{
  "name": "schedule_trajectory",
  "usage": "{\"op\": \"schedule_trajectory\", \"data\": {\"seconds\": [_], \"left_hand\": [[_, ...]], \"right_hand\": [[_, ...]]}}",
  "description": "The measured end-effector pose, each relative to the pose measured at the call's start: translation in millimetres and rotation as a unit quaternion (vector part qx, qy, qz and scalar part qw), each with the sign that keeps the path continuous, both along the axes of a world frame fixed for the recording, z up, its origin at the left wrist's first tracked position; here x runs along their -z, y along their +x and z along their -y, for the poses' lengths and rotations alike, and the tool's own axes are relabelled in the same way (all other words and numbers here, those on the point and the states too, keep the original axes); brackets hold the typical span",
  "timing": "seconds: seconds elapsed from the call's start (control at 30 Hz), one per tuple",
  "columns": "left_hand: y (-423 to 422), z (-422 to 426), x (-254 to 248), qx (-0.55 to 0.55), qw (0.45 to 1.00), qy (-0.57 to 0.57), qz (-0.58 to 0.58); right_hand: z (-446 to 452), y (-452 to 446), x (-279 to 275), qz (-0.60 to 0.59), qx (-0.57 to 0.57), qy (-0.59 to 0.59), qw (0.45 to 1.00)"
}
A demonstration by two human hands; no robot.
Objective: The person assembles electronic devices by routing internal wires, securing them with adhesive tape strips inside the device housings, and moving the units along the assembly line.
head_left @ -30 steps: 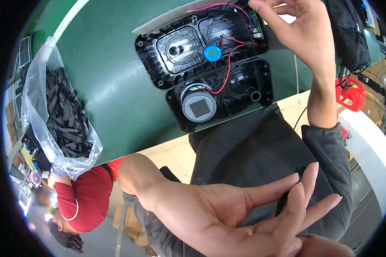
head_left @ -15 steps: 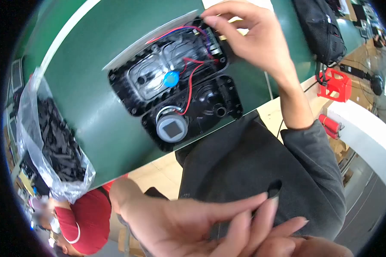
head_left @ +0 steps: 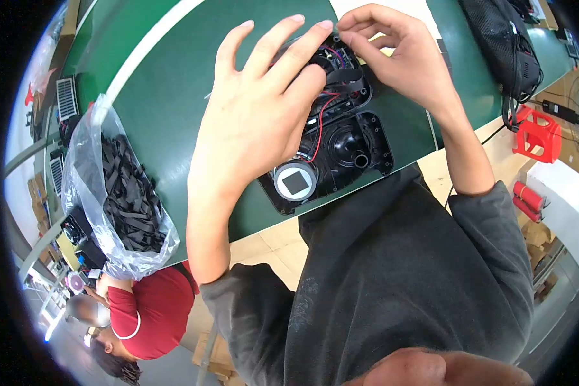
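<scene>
An opened black plastic housing lies on the green table. Its lower half (head_left: 376, 145) holds a round speaker (head_left: 296, 182) with a dark square on its face, and red wires run to the upper half (head_left: 360, 100). My left hand (head_left: 257, 106) is over the upper half, hiding much of it, fingers spread beyond the thumb. Beside that thumb a short black strap (head_left: 346, 78) curves across the housing, seemingly pinched there. At the housing's far corner, my right hand (head_left: 392, 55) has its thumb and fingertips closed together on the edge.
A clear plastic bag (head_left: 87, 167) full of black straps (head_left: 132, 199) lies at the left table edge. A black bag (head_left: 505, 51) lies at the far right, near a red stool (head_left: 539, 138). Another person in a red shirt (head_left: 157, 312) is at lower left.
My left hand has moved up from in front of my lap to the housing, bringing the small black strap. The blue round part is now covered. My right hand stays at the corner.
</scene>
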State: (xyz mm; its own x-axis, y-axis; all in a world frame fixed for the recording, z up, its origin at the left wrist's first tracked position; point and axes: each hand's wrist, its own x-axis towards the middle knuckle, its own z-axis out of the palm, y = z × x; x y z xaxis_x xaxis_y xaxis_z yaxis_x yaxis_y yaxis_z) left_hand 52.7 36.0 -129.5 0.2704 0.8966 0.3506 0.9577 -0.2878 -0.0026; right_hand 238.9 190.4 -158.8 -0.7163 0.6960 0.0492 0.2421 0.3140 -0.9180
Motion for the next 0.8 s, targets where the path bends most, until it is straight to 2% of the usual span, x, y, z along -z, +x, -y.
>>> {"op": "schedule_trajectory", "data": {"seconds": [0.03, 0.13, 0.27, 0.47, 0.67, 0.8], "left_hand": [[9.4, 2.3, -14.3, -0.019, 0.995, -0.071, 0.066], [12.1, 0.8, -9.4, 0.005, 0.995, -0.07, 0.069], [17.2, -1.7, -6.3, -0.017, 0.995, -0.089, 0.05], [23.9, 3.2, 1.6, -0.027, 0.989, -0.102, 0.103], [35.4, 9.1, 9.0, -0.054, 0.99, -0.083, 0.101], [41.5, 11.8, 12.3, -0.074, 0.986, -0.074, 0.131]], "right_hand": [[-1.9, 2.7, 6.5, -0.01, -0.01, 0.013, 1.0], [-3.8, 7.0, 2.3, 0.006, -0.036, 0.061, 0.997], [-2.5, 7.8, 0.7, -0.002, -0.043, 0.041, 0.998], [-12.0, 23.2, -3.7, -0.026, -0.084, 0.164, 0.983], [-24.2, 24.7, -11.5, -0.027, -0.174, 0.206, 0.962], [-26.8, 18.0, -15.8, -0.008, -0.196, 0.242, 0.95]]}}
